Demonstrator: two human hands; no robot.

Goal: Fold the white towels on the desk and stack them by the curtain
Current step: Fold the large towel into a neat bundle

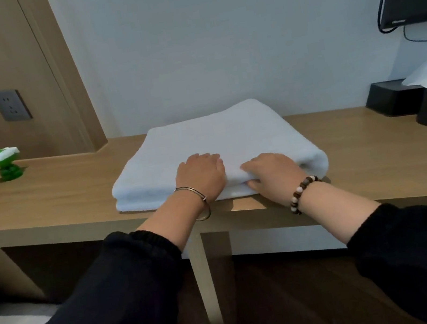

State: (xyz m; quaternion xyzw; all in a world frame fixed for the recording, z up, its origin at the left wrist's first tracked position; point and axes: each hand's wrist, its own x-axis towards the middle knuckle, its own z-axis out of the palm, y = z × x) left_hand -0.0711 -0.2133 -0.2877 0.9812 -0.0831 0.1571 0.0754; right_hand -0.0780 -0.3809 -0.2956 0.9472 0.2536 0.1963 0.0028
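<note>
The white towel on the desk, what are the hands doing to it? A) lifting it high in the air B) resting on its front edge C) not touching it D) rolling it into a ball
B: the left hand lies flat on the folded white towel and the right hand grips its front edge, on the desk.

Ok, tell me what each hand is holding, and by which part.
The right hand grips the folded white towel at its near edge, thumb tucked under the top layers. The left hand only rests flat on top near that edge, gripping nothing.
</note>
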